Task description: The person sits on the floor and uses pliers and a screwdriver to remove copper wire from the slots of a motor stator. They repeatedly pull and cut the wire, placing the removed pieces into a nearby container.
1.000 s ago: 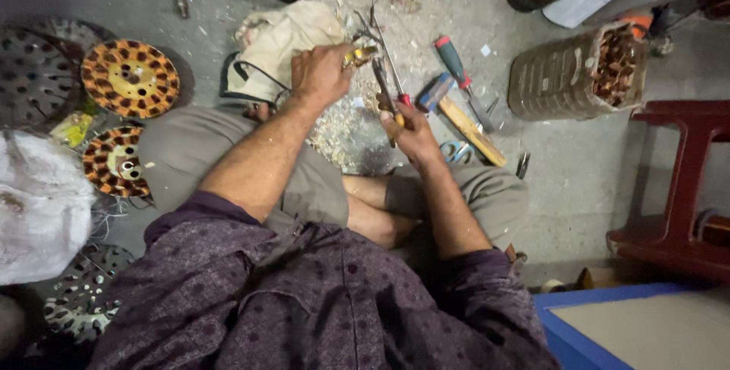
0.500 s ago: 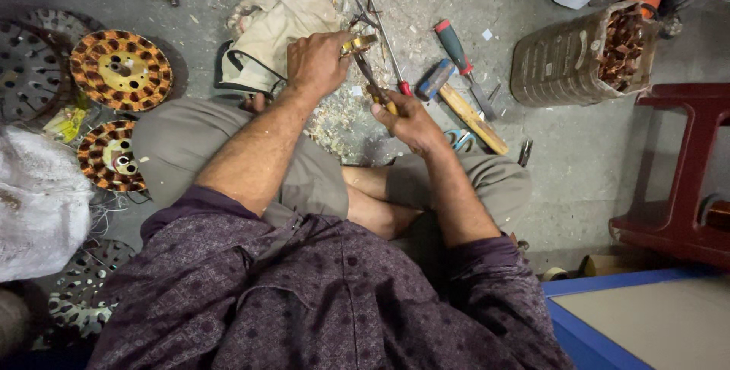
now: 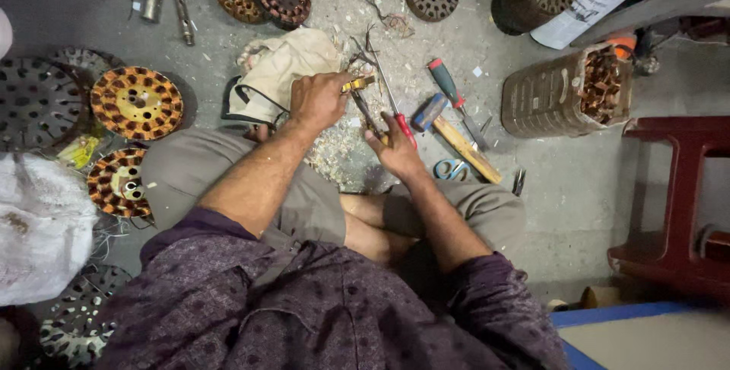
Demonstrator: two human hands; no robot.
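Red-handled pliers [image 3: 401, 128], a purple patterned shirt [image 3: 319, 309], and an orange-and-brown wound disc [image 3: 137, 102].

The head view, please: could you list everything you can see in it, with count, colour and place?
Wound discs: several, orange-brown, floor at left and top.
Bare slotted discs: a few, dark grey, far left.
Cloth: one, beige, beside the left hand.
White sack: one, left edge.
Hammer: one, wooden handle, right of the hands.
Screwdriver: one, red and green handle, above the hammer.
Scissors: one, blue handles, by the right knee.
Ribbed container: one, tan, holding copper scrap, right.
Stool: one, dark red, right edge.
Left hand: closed on a small yellowish piece.
Right hand: holding a red-handled tool.
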